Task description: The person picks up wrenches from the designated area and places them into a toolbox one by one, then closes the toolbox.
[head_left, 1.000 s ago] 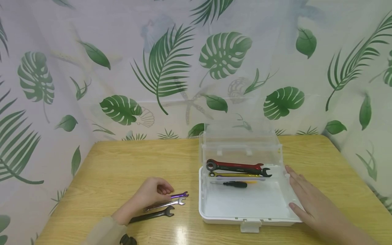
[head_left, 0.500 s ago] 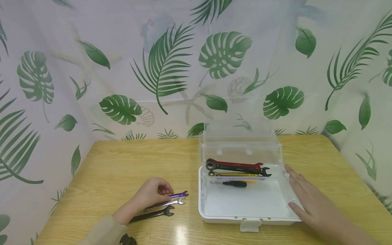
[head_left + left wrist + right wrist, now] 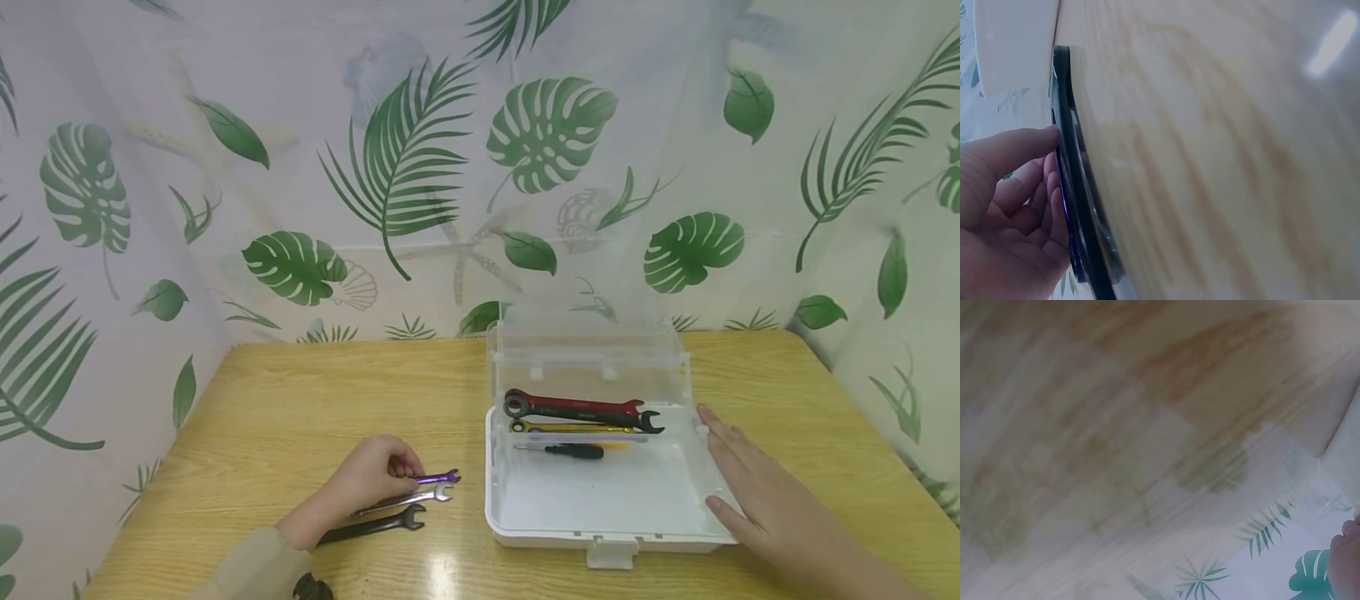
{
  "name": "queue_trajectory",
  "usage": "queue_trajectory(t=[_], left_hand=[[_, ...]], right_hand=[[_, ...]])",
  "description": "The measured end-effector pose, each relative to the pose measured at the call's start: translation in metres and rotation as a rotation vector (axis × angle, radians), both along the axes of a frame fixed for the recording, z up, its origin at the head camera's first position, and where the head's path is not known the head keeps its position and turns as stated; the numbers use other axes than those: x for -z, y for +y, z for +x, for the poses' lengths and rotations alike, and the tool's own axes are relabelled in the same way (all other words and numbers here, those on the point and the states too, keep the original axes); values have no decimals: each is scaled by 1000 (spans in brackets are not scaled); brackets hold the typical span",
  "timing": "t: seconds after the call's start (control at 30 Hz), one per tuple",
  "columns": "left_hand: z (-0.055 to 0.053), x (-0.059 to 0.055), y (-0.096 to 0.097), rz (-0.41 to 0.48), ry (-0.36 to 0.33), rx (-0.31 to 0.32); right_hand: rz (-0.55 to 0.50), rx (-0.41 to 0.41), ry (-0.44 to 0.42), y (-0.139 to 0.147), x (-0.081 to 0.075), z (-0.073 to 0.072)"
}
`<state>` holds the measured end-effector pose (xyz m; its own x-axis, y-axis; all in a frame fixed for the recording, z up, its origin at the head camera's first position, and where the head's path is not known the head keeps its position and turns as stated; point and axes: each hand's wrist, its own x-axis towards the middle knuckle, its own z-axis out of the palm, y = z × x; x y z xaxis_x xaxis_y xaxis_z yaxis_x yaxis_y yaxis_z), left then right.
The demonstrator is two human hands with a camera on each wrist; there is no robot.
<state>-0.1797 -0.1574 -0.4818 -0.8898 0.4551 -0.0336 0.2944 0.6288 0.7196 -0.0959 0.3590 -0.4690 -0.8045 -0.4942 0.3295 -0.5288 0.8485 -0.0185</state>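
Note:
My left hand [image 3: 378, 473] pinches a small purple wrench [image 3: 438, 477] at the table's left-centre; its far end is hidden by the fingers. Just nearer lie a silver wrench [image 3: 408, 498] and a black wrench [image 3: 375, 527], roughly side by side. In the left wrist view the thumb and curled fingers [image 3: 1035, 187] are close against the wrenches, with the black wrench [image 3: 1075, 162] in front. My right hand [image 3: 765, 492], fingers extended, rests against the right side of a white toolbox [image 3: 611, 537]. That hand barely shows at the right wrist view's edge.
The toolbox's clear lid [image 3: 592, 342] stands raised at the back. Red [image 3: 600, 403], black [image 3: 581, 412] and yellow wrenches [image 3: 570, 428] lie in the back of the box, above a black-handled screwdriver [image 3: 577, 451]. A leaf-patterned cloth [image 3: 450, 167] hangs behind the wooden table [image 3: 337, 392].

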Motion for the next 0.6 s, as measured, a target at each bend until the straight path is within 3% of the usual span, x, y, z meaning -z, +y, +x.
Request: queue_trajectory(t=[0.6], left_hand=[[3, -4, 1, 7, -3, -44]], right_hand=[[2, -17, 22, 0, 1, 0]])
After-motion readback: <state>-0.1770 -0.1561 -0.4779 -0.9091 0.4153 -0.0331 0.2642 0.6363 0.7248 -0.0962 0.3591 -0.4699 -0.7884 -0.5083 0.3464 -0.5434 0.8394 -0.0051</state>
